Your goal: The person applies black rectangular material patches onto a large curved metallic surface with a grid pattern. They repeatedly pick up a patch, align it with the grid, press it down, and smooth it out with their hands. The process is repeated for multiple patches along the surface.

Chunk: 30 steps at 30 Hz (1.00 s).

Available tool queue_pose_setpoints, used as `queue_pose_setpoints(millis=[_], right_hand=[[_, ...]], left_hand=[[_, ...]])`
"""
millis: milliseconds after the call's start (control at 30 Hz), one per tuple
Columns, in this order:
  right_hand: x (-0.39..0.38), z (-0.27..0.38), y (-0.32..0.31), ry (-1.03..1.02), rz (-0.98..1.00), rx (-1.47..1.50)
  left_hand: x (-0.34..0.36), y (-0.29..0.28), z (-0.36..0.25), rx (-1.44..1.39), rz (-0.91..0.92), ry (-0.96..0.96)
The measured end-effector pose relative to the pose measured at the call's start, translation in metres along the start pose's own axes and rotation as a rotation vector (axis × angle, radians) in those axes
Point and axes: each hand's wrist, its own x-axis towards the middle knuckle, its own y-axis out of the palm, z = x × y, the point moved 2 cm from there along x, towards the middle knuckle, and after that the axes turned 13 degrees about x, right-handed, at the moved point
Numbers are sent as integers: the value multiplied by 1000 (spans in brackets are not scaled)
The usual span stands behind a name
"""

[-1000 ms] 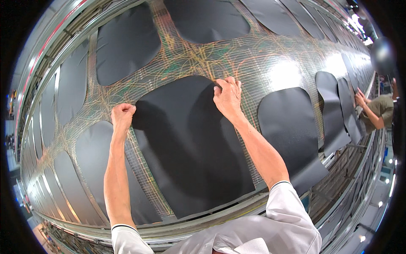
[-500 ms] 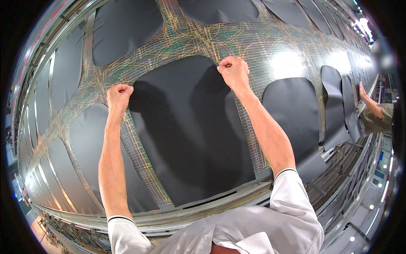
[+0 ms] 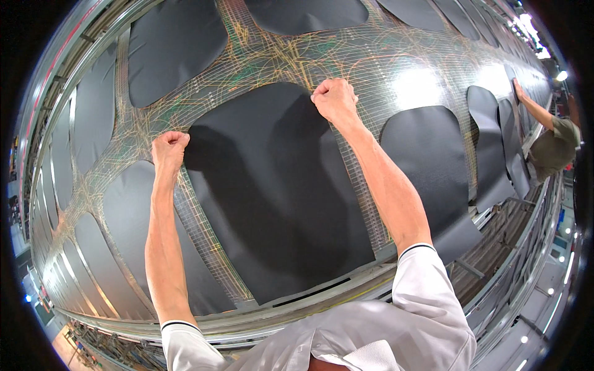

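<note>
A large black sheet piece [image 3: 278,204] with a rounded far edge lies flat on the patterned table before me. It looks like leather or vinyl. My left hand [image 3: 169,151] is closed in a pinch at the piece's far left corner. At its far right corner my right hand [image 3: 335,100] pinches the edge in the same way, fingertips together. The shadows of both arms fall across the sheet. Its near edge reaches the table's front rail [image 3: 334,290].
Similar black pieces, such as the far-left piece [image 3: 176,52] and the right-hand piece [image 3: 427,167], cover the long table [image 3: 260,68], which bears many coloured lines. A wavy piece [image 3: 486,145] overhangs the front edge. Another person's hand [image 3: 518,91] rests at the far right.
My view has shifted slightly. Both hands remain at the far corners of the sheet, with little visible motion. At the far right, the other person's arm has reached farther over the table.
</note>
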Motion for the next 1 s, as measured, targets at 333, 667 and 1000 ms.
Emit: queue_pose_setpoints(millis=[333, 667, 1000], right_hand=[[-1, 1, -3, -1, 64, 98], [2, -2, -7, -85, 14, 110], [-45, 23, -6, -526, -257, -94]], left_hand=[[4, 3, 10, -14, -36, 33], [5, 6, 10, 22, -65, 32], [-3, 4, -2, 106, -180, 57]])
